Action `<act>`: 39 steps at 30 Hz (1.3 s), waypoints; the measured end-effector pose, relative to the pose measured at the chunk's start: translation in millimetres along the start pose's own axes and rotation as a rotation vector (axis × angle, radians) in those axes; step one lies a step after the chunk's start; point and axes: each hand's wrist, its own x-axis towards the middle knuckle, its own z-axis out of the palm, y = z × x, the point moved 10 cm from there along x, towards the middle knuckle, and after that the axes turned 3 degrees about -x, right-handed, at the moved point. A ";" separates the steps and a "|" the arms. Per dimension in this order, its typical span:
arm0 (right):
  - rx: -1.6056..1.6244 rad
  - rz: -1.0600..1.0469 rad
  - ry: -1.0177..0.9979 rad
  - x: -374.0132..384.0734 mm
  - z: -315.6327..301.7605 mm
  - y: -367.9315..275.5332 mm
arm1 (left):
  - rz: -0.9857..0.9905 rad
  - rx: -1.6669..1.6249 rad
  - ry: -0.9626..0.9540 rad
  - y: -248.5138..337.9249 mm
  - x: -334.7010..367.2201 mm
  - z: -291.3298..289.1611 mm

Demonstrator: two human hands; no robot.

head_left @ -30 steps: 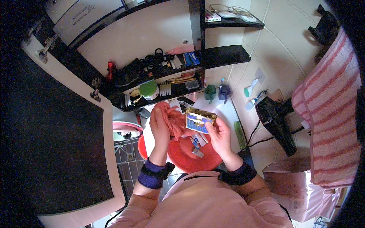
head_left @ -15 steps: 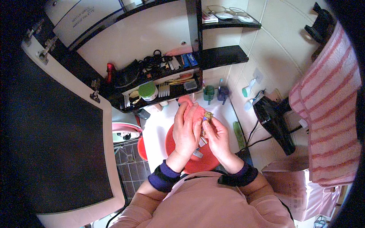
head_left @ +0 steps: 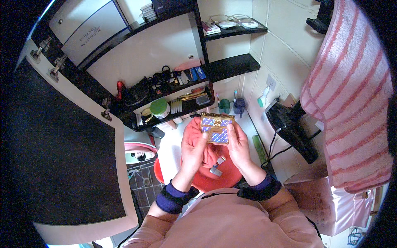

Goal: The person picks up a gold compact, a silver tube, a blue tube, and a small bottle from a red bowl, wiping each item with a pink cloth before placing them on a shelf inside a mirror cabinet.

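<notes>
Patterned gold-and-blue case sits between the hands, above the red basin. The right hand grips its right side, thumb on the front face, the other fingers mostly hidden behind. The left hand clasps a bunched red cloth, its thumb at the case's lower left; its remaining fingers are largely out of sight.

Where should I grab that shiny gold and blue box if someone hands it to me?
Probably pinch the box by its gold-trimmed far edge, coming from the far side. That edge looks straight and uncovered, while the left hand and right hand cover its sides and red cloth bunches below. Fingers behind it are hidden.
</notes>
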 end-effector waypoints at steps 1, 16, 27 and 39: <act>-0.189 -0.138 -0.005 2.7 3.2 -14.0 | -0.019 0.009 0.020 2.2 -0.7 -1.2; -0.062 -0.295 -0.295 -0.4 43.7 -25.4 | 0.107 0.382 -0.198 7.8 -30.6 32.6; 0.031 -0.271 -0.371 11.6 54.7 -30.7 | 0.159 0.317 -0.145 19.0 0.6 36.3; 0.131 -0.098 -0.220 24.5 54.1 -42.1 | 0.123 0.153 -0.216 21.2 33.4 53.4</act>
